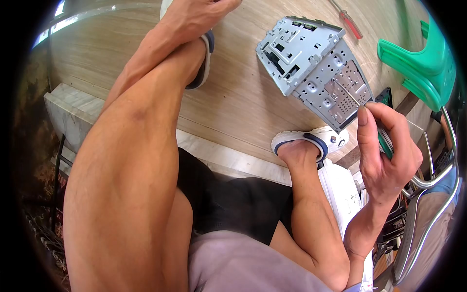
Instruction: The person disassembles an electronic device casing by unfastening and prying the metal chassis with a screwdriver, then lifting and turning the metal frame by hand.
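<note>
A grey metal casing, full of holes and slots, rests tilted on the wood-grain floor. My right hand is closed round a screwdriver with a green handle. Its thin metal shaft points up and left, across the perforated side panel of the casing. Whether the tip touches the panel is not clear. At the top edge, left of the casing and apart from it, is my left hand. Most of its fingers are cut off by the frame, and no object shows in it.
A red-handled screwdriver lies beyond the casing. To the right stand a green plastic stool and a bent metal tube frame. My legs and white shoes flank the near floor. Part of another person's clothing shows at the far right.
</note>
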Available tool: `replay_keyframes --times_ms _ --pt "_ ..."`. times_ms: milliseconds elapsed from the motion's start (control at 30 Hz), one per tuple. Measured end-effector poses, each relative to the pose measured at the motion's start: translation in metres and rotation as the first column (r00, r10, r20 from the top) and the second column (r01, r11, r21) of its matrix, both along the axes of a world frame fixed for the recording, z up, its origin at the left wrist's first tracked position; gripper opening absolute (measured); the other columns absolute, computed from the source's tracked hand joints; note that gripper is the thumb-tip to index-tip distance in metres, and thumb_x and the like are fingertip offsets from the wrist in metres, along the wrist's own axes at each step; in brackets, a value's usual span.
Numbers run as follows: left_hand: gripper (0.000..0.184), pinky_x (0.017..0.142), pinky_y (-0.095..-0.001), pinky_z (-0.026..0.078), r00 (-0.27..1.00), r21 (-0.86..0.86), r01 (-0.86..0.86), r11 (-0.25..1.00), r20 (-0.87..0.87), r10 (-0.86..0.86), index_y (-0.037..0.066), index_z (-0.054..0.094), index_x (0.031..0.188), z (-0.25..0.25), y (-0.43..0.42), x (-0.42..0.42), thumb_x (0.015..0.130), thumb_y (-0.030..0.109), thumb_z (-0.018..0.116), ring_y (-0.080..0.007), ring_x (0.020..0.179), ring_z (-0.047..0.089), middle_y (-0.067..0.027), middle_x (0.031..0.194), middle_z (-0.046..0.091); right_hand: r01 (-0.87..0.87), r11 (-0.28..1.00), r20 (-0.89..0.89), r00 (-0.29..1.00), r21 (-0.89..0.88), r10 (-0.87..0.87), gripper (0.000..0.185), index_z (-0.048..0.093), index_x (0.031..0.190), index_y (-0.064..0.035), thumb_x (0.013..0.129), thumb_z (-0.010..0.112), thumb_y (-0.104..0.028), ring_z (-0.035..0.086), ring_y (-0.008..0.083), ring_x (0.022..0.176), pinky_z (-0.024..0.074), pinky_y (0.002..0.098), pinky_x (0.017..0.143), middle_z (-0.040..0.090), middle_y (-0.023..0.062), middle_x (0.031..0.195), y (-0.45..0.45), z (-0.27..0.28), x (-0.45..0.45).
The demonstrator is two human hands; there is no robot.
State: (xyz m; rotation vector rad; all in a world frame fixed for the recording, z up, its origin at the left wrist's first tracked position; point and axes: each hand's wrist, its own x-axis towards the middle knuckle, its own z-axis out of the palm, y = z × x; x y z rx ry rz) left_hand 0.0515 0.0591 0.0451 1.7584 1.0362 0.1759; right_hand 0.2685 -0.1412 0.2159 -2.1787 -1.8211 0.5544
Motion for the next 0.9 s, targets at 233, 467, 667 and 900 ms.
replay_keyframes --times_ms 233,467,667,900 --pt "0.029 0.084 -0.0327 0.054 1.000 -0.026 -0.010 1.000 0.020 0.011 -0.004 0.068 0.115 -0.004 0.000 0.000 0.096 0.016 0.059 -0.0218 0.093 0.069 -0.0164 0.097 0.072 0.027 0.998 0.035 0.999 -0.059 -0.025 0.011 0.070 0.095 0.0017 0.090 0.074 -0.006 0.065 0.0116 0.069 0.0513 0.0235 0.067 0.070 0.0081 0.079 0.006 0.005 -0.007" --pt "0.029 0.085 -0.0337 0.054 0.999 0.050 0.033 0.998 -0.012 -0.032 -0.003 0.069 0.114 -0.004 0.002 -0.001 0.095 0.017 0.060 -0.0240 0.093 0.070 -0.0174 0.098 0.073 -0.017 0.999 0.048 0.999 -0.042 0.019 0.009 0.070 0.094 0.0022 0.089 0.074 -0.004 0.065 0.0130 0.068 0.0516 0.0243 0.066 0.071 0.0100 0.079 0.009 0.006 -0.007" --pt "0.028 0.083 -0.0336 0.055 1.000 0.044 0.006 0.999 -0.010 -0.005 -0.001 0.070 0.113 -0.004 0.002 -0.002 0.095 0.018 0.061 -0.0235 0.091 0.070 -0.0166 0.095 0.073 -0.093 0.995 0.054 0.994 -0.045 0.095 0.011 0.069 0.094 0.0034 0.086 0.075 -0.001 0.065 0.0170 0.066 0.0509 0.0251 0.065 0.069 0.0113 0.079 0.012 0.008 -0.005" --pt "0.028 0.083 -0.0334 0.054 1.000 0.037 0.001 0.999 -0.002 -0.001 -0.001 0.070 0.113 -0.002 0.001 -0.003 0.095 0.019 0.061 -0.0228 0.091 0.070 -0.0161 0.095 0.073 -0.159 0.985 0.013 0.987 -0.071 0.160 0.016 0.068 0.098 0.0031 0.083 0.074 0.005 0.058 0.0215 0.061 0.0454 0.0292 0.058 0.061 0.0118 0.074 0.015 0.012 -0.003"
